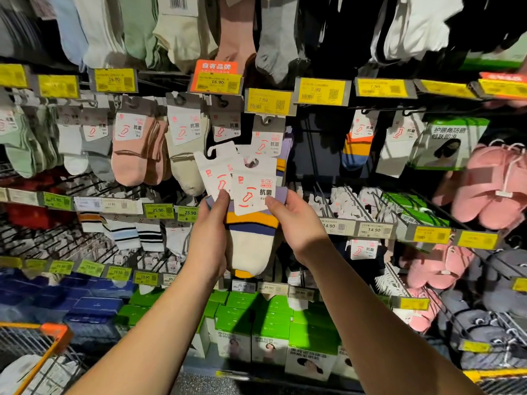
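I hold two packs of striped socks in front of a shop's sock wall. The front pack (252, 240) is cream with purple, orange and navy stripes and a white card label. My right hand (293, 220) grips its right side, thumb on the card. My left hand (214, 223) pinches the second pack's white card (212, 172), which tilts left behind the front one. Another pack of the same socks (269, 138) hangs on a hook just above.
Rows of hung socks (134, 149) and yellow price tags (269, 101) fill the wall. Green boxes (256, 323) stand on the lower shelf, pink slippers (490, 186) hang at the right. An orange-rimmed shopping cart (42, 346) sits at the lower left.
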`<state>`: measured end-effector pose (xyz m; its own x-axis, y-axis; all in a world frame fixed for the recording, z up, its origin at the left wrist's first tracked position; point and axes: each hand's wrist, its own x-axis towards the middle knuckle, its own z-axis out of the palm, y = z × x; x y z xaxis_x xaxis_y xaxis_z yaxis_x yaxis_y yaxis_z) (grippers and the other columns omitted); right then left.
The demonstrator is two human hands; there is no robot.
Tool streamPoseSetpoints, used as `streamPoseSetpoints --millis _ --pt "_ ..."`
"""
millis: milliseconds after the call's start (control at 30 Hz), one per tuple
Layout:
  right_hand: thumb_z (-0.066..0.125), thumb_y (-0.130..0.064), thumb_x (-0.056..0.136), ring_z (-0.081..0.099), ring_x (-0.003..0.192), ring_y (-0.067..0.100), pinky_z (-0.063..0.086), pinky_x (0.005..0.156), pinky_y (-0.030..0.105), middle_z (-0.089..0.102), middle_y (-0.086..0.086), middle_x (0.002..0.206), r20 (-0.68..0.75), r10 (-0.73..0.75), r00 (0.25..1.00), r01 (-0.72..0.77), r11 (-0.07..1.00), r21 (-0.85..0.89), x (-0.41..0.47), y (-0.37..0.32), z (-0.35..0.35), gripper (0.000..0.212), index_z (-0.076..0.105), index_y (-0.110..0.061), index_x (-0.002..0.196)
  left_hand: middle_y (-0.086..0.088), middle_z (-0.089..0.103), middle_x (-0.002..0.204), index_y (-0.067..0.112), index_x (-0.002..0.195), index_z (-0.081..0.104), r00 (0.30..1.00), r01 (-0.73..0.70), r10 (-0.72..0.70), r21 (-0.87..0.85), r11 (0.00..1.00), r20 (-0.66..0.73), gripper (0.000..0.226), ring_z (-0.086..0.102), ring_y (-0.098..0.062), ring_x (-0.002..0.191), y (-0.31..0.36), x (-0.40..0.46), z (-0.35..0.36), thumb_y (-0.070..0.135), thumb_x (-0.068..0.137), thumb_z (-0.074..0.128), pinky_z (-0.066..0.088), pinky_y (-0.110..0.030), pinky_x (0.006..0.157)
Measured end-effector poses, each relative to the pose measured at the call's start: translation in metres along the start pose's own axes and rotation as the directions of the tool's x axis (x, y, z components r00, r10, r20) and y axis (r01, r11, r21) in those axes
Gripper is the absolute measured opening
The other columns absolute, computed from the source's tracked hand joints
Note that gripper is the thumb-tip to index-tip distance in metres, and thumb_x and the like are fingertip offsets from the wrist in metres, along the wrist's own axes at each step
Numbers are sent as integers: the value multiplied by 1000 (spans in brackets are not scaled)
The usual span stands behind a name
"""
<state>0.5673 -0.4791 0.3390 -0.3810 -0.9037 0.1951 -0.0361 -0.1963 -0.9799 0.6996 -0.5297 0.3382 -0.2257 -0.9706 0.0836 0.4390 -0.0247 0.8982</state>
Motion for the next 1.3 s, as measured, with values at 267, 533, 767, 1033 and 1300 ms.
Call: streamPoseSetpoints --millis 267,533,767,1033,1300 --pt "45 -18 106 65 118 26 47 106 50 70 7 124 -91 61 994 -33 957 287 25 -12 -9 22 63 -22 118 5 74 108 22 110 59 988 -106 114 81 991 -105 13 72 -10 93 7 13 -18 31 103 53 55 -27 74" --pt "49 -47 101 59 115 23 48 88 38 62 2 125 -244 -86 966 21 966 -258 81 -30 -16 45 51 -13 132 11 76 100 29 106 62 973 -161 176 108 981 -147 11 73 -7 91 22 19 -31 37 101 56 59 -36 83" --pt "47 -41 104 58 109 24 41 77 32 61 7 124 -255 -132 958 34 934 -356 112 -38 -10 41 50 -10 130 9 77 103 30 106 63 979 -155 166 95 983 -120 11 73 -18 99 25 18 -29 37 99 58 55 -55 94" --pt "44 -40 105 52 89 20 37 61 27 55 2 97 -317 -116 941 -6 933 -359 121 -23 -12 32 49 -10 115 7 76 108 28 112 63 982 -148 157 86 985 -109 16 72 -18 102 25 18 -33 38 99 58 53 -55 97" --pt "32 -51 105 58 115 36 41 75 36 58 17 131 -260 -119 958 -146 580 -802 143 -30 -16 59 45 -3 137 6 77 106 26 113 62 986 -139 144 56 989 -89 14 73 -16 98 24 20 -31 33 102 55 56 -50 94"
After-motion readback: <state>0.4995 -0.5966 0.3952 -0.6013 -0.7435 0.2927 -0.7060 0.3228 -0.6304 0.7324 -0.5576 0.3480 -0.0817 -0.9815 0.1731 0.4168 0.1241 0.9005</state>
